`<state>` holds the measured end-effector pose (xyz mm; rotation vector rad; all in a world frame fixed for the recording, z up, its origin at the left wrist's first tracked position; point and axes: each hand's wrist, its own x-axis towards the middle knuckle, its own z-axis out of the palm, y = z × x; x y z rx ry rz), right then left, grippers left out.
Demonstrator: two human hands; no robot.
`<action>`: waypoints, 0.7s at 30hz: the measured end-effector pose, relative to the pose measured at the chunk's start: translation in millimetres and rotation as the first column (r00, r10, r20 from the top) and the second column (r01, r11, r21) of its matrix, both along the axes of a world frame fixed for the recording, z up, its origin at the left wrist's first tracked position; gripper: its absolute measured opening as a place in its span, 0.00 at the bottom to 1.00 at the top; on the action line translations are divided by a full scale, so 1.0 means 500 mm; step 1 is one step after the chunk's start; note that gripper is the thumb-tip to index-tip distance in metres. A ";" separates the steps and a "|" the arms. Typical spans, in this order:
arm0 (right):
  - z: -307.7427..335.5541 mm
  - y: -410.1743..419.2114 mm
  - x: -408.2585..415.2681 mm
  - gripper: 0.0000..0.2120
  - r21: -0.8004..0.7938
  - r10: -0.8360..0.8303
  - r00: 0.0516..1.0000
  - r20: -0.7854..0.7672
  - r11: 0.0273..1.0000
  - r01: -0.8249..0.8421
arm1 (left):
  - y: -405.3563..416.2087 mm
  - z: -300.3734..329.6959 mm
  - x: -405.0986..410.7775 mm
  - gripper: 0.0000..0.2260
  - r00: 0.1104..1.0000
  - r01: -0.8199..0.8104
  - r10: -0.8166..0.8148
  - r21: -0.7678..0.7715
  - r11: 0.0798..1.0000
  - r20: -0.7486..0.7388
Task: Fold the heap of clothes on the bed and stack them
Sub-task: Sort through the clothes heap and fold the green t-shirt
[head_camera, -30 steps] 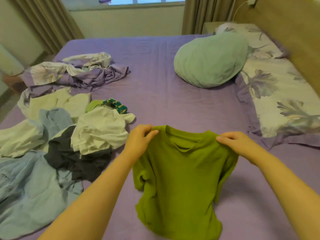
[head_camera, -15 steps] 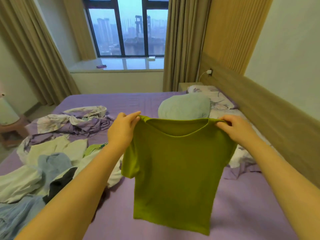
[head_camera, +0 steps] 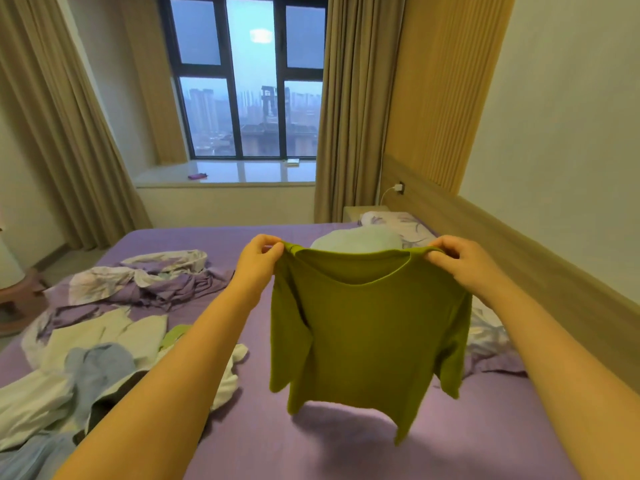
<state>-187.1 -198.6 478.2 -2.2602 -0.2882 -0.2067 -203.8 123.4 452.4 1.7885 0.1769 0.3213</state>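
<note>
While both arms are reaching forward, a green T-shirt [head_camera: 367, 327] is hanging in the air over the purple bed [head_camera: 346, 445].

Left hand [head_camera: 258, 261] is pinching the left shoulder seam, right hand [head_camera: 460, 259] is pinching the right one; fingers are curling round the fabric, the neckline is sagging between them, and the hem is hanging clear of the sheet. Unfolded clothes heap [head_camera: 97, 362] is lying at near left. Pale green pillow [head_camera: 356, 241] is sitting just beyond the shirt, with a window [head_camera: 252, 81] at far centre.
</note>
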 end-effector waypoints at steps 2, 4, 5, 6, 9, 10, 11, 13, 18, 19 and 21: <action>-0.007 0.005 -0.012 0.07 -0.072 -0.029 0.998 0.054 0.997 0.033 | -0.015 -0.002 -0.007 0.05 1.000 -0.023 0.023 0.068 0.997 0.008; -0.017 0.012 -0.024 0.08 -0.156 -0.075 0.989 0.125 0.983 0.095 | -0.027 -0.005 -0.019 0.05 0.996 -0.048 0.032 0.215 0.975 0.080; -0.021 0.013 -0.032 0.08 -0.199 -0.103 0.981 0.166 0.971 0.135 | -0.031 -0.006 -0.026 0.06 0.992 -0.062 0.023 0.315 0.947 0.125; -0.024 0.012 -0.040 0.08 -0.231 -0.129 0.969 0.212 0.957 0.178 | -0.034 -0.006 -0.034 0.07 0.985 -0.082 0.010 0.414 0.907 0.171; -0.019 0.005 -0.073 0.09 -0.240 -0.182 0.914 0.363 0.929 0.280 | -0.037 0.008 -0.060 0.09 0.924 -0.172 -0.089 0.611 0.773 0.372; -0.010 0.002 -0.085 0.10 -0.246 -0.194 0.890 0.412 0.917 0.313 | -0.034 0.020 -0.068 0.09 0.873 -0.209 -0.150 0.634 0.744 0.464; 0.002 -0.001 -0.097 0.11 -0.252 -0.202 0.865 0.458 0.904 0.345 | -0.031 0.036 -0.077 0.08 0.816 -0.239 -0.209 0.642 0.729 0.540; 0.029 -0.008 -0.112 0.11 -0.233 -0.214 0.811 0.545 0.890 0.391 | -0.026 0.070 -0.090 0.07 0.729 -0.242 -0.274 0.611 0.754 0.627; 0.081 -0.010 -0.105 0.14 -0.081 -0.227 0.767 0.601 0.937 0.341 | -0.014 0.124 -0.089 0.06 0.785 -0.104 -0.228 0.485 0.868 0.576; 0.081 -0.011 -0.090 0.14 -0.083 -0.213 0.798 0.564 0.947 0.312 | -0.012 0.121 -0.075 0.05 0.838 -0.068 -0.215 0.486 0.872 0.502; 0.057 -0.012 -0.043 0.10 -0.145 -0.151 0.886 0.439 0.961 0.235 | -0.003 0.086 -0.034 0.04 0.921 -0.018 -0.198 0.544 0.839 0.336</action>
